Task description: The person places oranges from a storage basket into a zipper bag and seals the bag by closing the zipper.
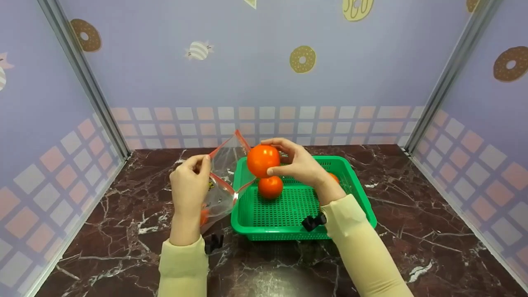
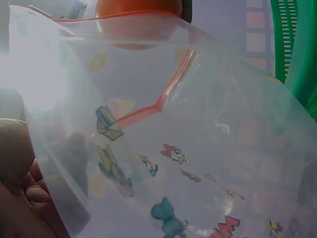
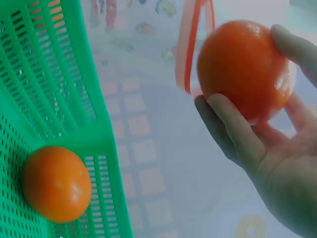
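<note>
My right hand [image 1: 295,161] grips an orange tomato [image 1: 263,160] [image 3: 243,67] in its fingertips, right at the red-zippered mouth of a clear plastic bag [image 1: 225,177] [image 2: 188,148]. My left hand [image 1: 190,181] pinches the bag's near edge and holds it open just left of a green basket [image 1: 354,187]. Another tomato [image 1: 270,186] [image 3: 55,182] lies in the basket, and a third [image 1: 334,177] peeks out behind my right wrist. Something orange [image 1: 204,216] shows low inside the bag. In the left wrist view the held tomato [image 2: 138,20] sits above the bag's rim.
The basket stands on a dark marbled tabletop [image 1: 412,231], boxed in by purple walls with doughnut prints on the left, back and right. The bag carries small cartoon prints [image 2: 173,153].
</note>
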### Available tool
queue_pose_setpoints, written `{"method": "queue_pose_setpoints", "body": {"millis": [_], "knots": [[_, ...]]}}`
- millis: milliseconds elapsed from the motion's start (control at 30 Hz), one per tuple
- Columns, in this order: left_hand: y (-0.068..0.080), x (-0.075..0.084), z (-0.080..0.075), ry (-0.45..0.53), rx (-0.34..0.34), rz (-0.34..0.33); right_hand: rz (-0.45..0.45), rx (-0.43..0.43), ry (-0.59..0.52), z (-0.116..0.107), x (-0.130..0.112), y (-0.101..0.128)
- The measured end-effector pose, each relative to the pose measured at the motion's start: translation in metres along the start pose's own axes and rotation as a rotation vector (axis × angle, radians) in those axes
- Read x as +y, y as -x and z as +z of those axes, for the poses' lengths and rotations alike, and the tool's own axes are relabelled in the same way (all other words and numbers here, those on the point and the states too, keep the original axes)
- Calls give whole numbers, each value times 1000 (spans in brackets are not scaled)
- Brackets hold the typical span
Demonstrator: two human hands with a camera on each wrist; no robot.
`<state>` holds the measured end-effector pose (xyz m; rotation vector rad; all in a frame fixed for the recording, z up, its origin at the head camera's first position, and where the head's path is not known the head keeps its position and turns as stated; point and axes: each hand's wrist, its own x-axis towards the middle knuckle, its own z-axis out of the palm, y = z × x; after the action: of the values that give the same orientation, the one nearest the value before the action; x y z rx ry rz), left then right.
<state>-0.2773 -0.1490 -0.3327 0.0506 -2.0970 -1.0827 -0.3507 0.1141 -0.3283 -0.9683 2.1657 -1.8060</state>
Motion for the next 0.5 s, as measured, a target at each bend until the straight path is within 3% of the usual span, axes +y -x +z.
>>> {"method": "queue_pose_setpoints", "body": {"millis": [233,500], "knots": [[1,0,0,1,-7,-7,-47,64,43,23,-3,-7],[1,0,-1,-1,-7,3,-46,44,128,41,-8,-12]]}}
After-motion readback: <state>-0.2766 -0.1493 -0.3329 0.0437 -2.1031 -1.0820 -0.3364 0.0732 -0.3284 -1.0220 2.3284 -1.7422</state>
